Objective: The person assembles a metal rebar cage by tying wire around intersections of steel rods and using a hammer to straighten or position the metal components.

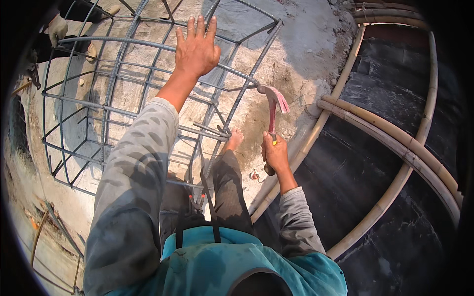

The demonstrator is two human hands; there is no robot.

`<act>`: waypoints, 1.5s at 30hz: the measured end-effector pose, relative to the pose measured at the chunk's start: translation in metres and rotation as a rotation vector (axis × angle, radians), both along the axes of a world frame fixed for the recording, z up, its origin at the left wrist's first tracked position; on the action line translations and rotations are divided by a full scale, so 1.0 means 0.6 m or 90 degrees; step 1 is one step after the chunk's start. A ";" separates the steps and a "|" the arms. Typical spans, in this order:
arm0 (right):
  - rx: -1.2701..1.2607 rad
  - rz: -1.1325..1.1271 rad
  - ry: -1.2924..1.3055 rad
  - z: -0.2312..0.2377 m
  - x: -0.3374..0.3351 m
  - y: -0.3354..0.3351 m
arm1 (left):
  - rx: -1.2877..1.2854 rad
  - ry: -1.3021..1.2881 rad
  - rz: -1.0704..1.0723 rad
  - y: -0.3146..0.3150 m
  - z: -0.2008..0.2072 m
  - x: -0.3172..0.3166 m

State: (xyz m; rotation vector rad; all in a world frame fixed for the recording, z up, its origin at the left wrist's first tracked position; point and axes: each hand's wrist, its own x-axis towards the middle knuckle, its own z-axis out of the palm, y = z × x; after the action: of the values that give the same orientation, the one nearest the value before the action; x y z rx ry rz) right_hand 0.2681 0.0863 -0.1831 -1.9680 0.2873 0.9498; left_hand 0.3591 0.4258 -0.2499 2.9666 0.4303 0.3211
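Note:
A rebar cage (140, 43) of ribbed steel bars tied into rectangular hoops spans the left and middle of the view. My left hand (197, 49) rests on its upper bars near the far end, palm down, fingers stretched out. In my right hand (277, 154) is a claw hammer (272, 112) with a reddish, worn head and shaft and a yellow-and-black grip. The hammer's striking face is at the cage's right corner, by a bar end; whether it touches cannot be told. My bare foot (234, 139) stands on the ground beside the lower bars.
To the right, bamboo poles (385, 212) cross over black sheeting (340, 172). At the upper left another person's gloved hand (58, 28) and dark-clothed legs are beside the cage. Red-handled pliers (197, 202) show near my waist. Loose rods (64, 227) lie at the lower left.

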 end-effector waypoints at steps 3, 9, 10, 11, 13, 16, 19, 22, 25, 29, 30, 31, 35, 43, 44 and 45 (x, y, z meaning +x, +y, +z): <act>0.058 -0.057 -0.077 0.098 0.031 0.013 | 0.015 0.013 0.011 0.013 -0.006 -0.011; 0.630 -0.227 -0.575 0.161 0.075 0.111 | 0.008 0.046 -0.008 0.006 0.004 -0.012; 0.406 -0.142 -0.360 0.065 0.015 0.055 | -0.009 0.038 -0.018 0.001 0.005 -0.004; -0.026 0.046 0.027 0.023 0.015 0.016 | -0.016 0.042 -0.020 -0.004 0.003 -0.010; 0.008 -0.060 -0.003 0.008 0.023 0.008 | 0.015 0.064 -0.021 0.005 0.016 -0.010; 0.138 -0.114 -0.184 0.138 0.035 0.023 | 0.004 0.089 -0.015 -0.001 -0.001 -0.049; 0.439 -0.153 -0.467 0.176 0.067 0.077 | 0.007 0.059 -0.010 0.006 0.004 -0.041; 0.408 -0.114 -0.430 0.059 0.009 0.060 | -0.007 0.023 -0.027 -0.007 0.005 -0.019; 0.046 -0.079 -0.015 -0.008 0.007 0.014 | 0.016 0.060 -0.009 -0.006 0.004 -0.016; 0.321 -0.210 -0.324 0.178 0.072 0.064 | 0.022 0.025 0.002 0.015 -0.013 -0.019; 0.398 -0.208 -0.397 0.171 0.075 0.070 | 0.019 0.030 -0.002 0.012 -0.006 -0.016; 0.470 -0.205 -0.472 0.161 0.077 0.081 | 0.011 0.034 -0.007 0.008 -0.002 -0.013; 0.010 0.056 0.040 0.007 0.018 0.022 | 0.011 0.010 -0.030 -0.003 -0.012 0.000; 0.491 -0.225 -0.419 0.170 0.079 0.083 | 0.028 0.055 -0.029 0.012 -0.011 -0.013; 0.562 -0.248 -0.493 0.158 0.083 0.096 | 0.030 0.054 -0.034 0.009 -0.011 -0.011; 0.633 -0.271 -0.569 0.149 0.082 0.105 | 0.033 0.054 -0.039 0.004 -0.010 -0.007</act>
State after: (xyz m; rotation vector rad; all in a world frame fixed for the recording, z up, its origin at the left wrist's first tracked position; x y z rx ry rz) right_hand 0.3173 0.1494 -0.0935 -1.1384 -0.2471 -0.1468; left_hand 0.3552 0.4284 -0.2560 3.0452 0.3436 0.2033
